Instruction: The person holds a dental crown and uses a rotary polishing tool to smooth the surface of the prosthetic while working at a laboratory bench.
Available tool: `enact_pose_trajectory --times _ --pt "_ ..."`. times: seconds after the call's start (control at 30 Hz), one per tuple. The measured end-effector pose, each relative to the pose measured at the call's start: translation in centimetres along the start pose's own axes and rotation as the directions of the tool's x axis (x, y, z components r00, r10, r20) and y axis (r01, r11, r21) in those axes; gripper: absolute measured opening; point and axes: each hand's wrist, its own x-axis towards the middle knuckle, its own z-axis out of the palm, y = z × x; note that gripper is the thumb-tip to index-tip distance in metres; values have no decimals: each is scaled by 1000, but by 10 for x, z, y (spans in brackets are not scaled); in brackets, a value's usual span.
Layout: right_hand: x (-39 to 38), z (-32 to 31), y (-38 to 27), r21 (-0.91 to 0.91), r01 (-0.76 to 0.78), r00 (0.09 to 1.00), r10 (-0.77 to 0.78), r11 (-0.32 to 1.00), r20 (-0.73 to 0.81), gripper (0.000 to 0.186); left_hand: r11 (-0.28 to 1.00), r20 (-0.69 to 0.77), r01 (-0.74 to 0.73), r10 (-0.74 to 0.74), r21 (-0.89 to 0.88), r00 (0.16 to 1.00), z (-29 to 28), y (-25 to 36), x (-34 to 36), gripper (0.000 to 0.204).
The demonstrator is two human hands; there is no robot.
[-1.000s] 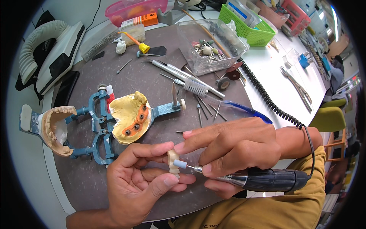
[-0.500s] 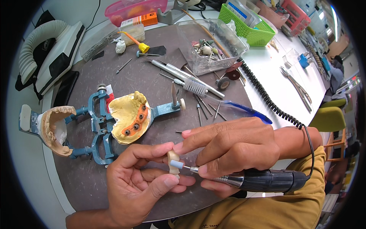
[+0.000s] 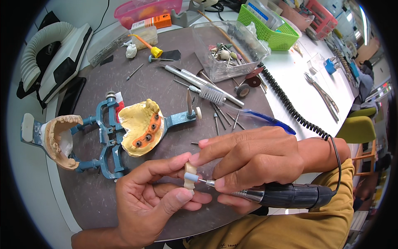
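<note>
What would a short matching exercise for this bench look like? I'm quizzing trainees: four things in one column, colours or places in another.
Things:
1. Basket
2. Rotary handpiece
3. Small tooth piece
4. Jaw cast

Descriptions:
a. pinched in the left hand
b. green
c. yellow, on the blue hinged frame
d. held in the right hand

Pairs: 1-b, 2-d, 3-a, 4-c

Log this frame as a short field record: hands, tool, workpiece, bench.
left hand: pinches a small cream tooth piece between thumb and fingers
right hand: grips a black rotary handpiece like a pen
tool tip: pale blue cylinder bur against the piece
cord: black coiled cable across the bench
bench: blue articulator with a yellow stone jaw model; green basket
</note>
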Motion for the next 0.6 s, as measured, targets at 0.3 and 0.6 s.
enact_pose_trajectory --times 0.3,0.6 --pt "-1 0 4 14 9 1000 -9 1000 5 22 999 27 44 -44 -9 999 -4 -1 -1 52" --pt "2 0 0 8 1 1000 -1 1000 7 23 999 19 52 -52 2 998 -3 1 -1 52"
